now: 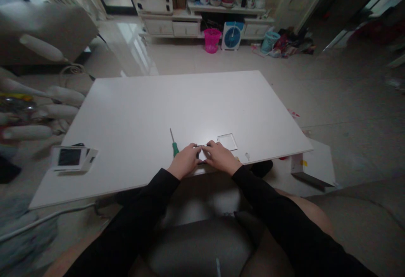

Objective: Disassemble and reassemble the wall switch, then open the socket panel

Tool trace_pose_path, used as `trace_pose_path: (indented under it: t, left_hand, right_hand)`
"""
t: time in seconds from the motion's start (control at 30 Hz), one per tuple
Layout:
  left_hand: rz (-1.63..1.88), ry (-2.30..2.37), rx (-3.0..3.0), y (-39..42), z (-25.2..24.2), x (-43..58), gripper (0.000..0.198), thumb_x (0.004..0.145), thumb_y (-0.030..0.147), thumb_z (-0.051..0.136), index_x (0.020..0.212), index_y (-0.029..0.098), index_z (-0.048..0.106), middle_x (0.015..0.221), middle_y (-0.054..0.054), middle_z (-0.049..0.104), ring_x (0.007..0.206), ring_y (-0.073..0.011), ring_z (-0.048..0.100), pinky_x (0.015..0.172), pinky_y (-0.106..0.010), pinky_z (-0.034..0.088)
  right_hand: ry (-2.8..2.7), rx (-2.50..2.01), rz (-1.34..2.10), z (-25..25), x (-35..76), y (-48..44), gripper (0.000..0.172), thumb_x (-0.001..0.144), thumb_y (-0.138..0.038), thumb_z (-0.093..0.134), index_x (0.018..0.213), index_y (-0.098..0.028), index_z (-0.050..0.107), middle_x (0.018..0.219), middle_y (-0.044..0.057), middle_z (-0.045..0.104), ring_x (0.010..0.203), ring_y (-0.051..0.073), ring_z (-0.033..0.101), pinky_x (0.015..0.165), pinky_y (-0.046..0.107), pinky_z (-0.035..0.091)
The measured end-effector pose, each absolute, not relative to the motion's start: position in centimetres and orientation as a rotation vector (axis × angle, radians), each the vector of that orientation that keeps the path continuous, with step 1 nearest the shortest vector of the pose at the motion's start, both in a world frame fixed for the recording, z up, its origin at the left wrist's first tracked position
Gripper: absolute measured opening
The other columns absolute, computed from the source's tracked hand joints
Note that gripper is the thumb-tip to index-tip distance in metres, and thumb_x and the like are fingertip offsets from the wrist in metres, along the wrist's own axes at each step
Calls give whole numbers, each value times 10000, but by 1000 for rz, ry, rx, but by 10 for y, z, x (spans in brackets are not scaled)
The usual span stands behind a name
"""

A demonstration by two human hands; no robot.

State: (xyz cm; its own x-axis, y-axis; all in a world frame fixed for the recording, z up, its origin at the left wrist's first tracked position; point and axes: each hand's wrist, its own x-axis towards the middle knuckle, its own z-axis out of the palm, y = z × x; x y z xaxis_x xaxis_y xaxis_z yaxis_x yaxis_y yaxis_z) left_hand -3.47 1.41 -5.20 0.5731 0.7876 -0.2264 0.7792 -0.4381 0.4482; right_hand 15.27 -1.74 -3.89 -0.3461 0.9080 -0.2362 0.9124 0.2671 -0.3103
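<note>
Near the table's front edge, both hands grip a small flat rectangular piece [201,154] with a white face and dark edges. My left hand [187,159] has its fingers closed on the left side, while my right hand [220,156] pinches the opposite side. Fingers cover much of the piece, so its exact kind does not show. A green-handled screwdriver [175,147] lies just left of my left hand, shaft pointing away. Beyond my right hand is a thin clear rectangular frame or lid [227,141]. A tiny pale piece [247,156] lies farther right.
The white table [177,100] spans the middle. At its left end sits a white boxy device [70,157] with a dark screen. A white box [316,163] stands beyond the right edge. Across the floor are a pink basket [211,41] and a blue fan [232,36].
</note>
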Motion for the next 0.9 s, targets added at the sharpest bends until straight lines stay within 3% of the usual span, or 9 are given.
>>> trace_pose_path:
  t: [0.2, 0.33, 0.53, 0.7, 0.9]
  left_hand:
    - [42, 1217, 2314, 16, -63, -41, 438, 942, 259, 708, 1362, 168, 623, 1487, -184, 585, 1350, -336, 623, 1125, -455, 514]
    - [115, 1190, 2347, 11, -59, -46, 437, 933, 251, 705, 1352, 164, 620, 1480, -188, 593, 1342, -330, 618, 1139, -464, 504]
    - [140, 1056, 2500, -14, -53, -36, 478, 942, 209, 657, 1416, 183, 604, 1521, -163, 595, 1419, -336, 555, 1224, -535, 411]
    - [40, 1085, 2567, -28, -61, -22, 640, 931, 169, 639, 1545, 128, 467, 1675, -202, 421, 1560, -356, 401, 1290, -569, 318]
    - [6, 1107, 2594, -19, -60, -15, 568, 941, 170, 626, 1490, 87, 508, 1634, -222, 468, 1527, -357, 444, 1283, -558, 340]
  right_hand:
    - [2470, 1855, -650, -31, 167, -11, 594, 991, -408, 668, 1532, -220, 512, 1425, 152, 614, 1266, 328, 608, 998, 415, 534]
    - [2281, 2029, -537, -29, 188, -5, 434, 1032, -350, 551, 1428, -179, 600, 1357, 162, 653, 1245, 325, 615, 979, 411, 536]
    - [2119, 1997, -513, -42, 191, -7, 374, 1020, -277, 509, 1358, -241, 667, 1314, 160, 658, 1220, 320, 620, 922, 398, 546]
    - [2106, 1951, -499, -46, 179, -8, 332, 999, -169, 459, 1171, -165, 744, 1273, 191, 667, 1200, 310, 623, 910, 384, 553]
    - [2129, 1932, -473, -49, 177, -8, 338, 986, -116, 436, 1141, -102, 736, 1271, 212, 665, 1197, 318, 633, 895, 380, 565]
